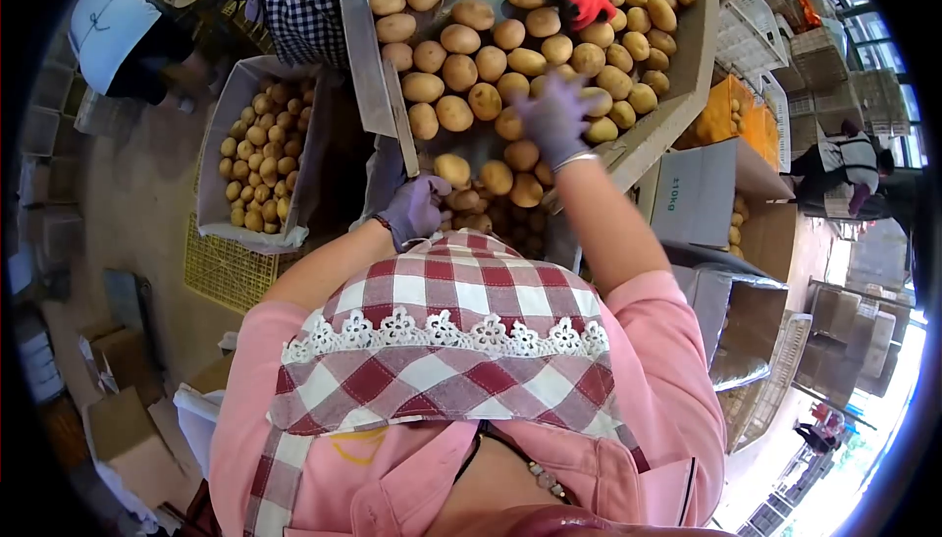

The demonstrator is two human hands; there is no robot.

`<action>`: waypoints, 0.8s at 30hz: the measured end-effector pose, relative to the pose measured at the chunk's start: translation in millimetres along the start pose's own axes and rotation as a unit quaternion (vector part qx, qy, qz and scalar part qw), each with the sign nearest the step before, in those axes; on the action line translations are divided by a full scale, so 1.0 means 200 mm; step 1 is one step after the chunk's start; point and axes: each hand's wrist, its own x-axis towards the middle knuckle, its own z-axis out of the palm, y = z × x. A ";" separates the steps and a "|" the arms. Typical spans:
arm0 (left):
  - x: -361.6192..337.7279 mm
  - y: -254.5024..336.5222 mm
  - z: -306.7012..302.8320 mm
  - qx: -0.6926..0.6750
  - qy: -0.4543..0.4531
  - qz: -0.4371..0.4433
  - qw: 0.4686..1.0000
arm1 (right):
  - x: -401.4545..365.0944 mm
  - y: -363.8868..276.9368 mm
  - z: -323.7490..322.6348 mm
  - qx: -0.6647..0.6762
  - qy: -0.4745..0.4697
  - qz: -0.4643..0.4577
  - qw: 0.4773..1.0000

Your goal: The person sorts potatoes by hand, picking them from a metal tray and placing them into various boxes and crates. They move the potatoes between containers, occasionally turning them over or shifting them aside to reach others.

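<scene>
Reaching over the potatoes (459, 73) on the desk (677, 110), your right hand (557, 120) has its fingers spread wide, nothing visibly gripped; grasping would call for curling them. Your left hand (414, 208) bends beside the lower potatoes, its hold unclear.

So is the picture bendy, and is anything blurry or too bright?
In the head view, the scene bends near the round black edge; the right hand is blurred, likely from moving; glare washes out the lower right.
</scene>
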 end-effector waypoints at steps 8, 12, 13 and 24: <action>0.12 -0.03 -0.09 0.042 -0.159 0.035 0.986 | -0.34 -0.24 0.07 0.028 0.038 -0.449 0.892; -0.06 0.03 0.05 -0.030 -0.164 -0.032 0.985 | -0.33 0.08 -0.04 -0.091 -0.135 -0.545 0.823; -0.11 0.06 0.08 -0.078 -0.195 -0.067 0.975 | -0.29 0.09 -0.16 0.012 -0.230 -0.427 0.875; -0.12 0.06 0.21 -0.126 -0.165 -0.055 0.977 | -0.18 0.05 -0.01 -0.078 -0.131 -0.110 0.982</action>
